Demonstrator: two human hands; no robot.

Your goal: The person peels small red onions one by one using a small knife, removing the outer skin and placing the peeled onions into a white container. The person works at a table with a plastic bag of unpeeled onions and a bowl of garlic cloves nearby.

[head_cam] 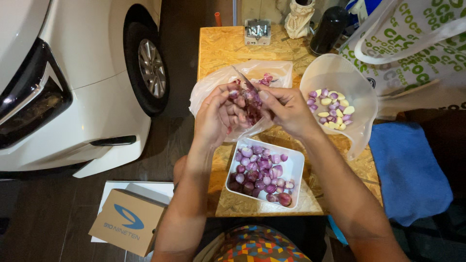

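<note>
The fingers of the left hand curl around a small purple shallot, pinching it at the fingertips. The right hand closes its fingers on a small knife, whose thin blade slants up and to the left from the thumb, its edge laid against the shallot. Loose purple skin hangs from the shallot between the two hands.

Just under the hands lies a crumpled clear plastic bag, spread on the far half of a chipboard table, with a few scraps of purple peel lying on it.

Near the person, a white square tray sits on the table, filled with unpeeled shallots. To the right, a translucent plastic bowl holds peeled shallots and pale garlic cloves.

At the table's far edge stand a small box, a black bottle and a cream knitted item. A printed tote bag lies at far right, with a blue cloth nearer. To the left are a white car and a cardboard box on the floor.
</note>
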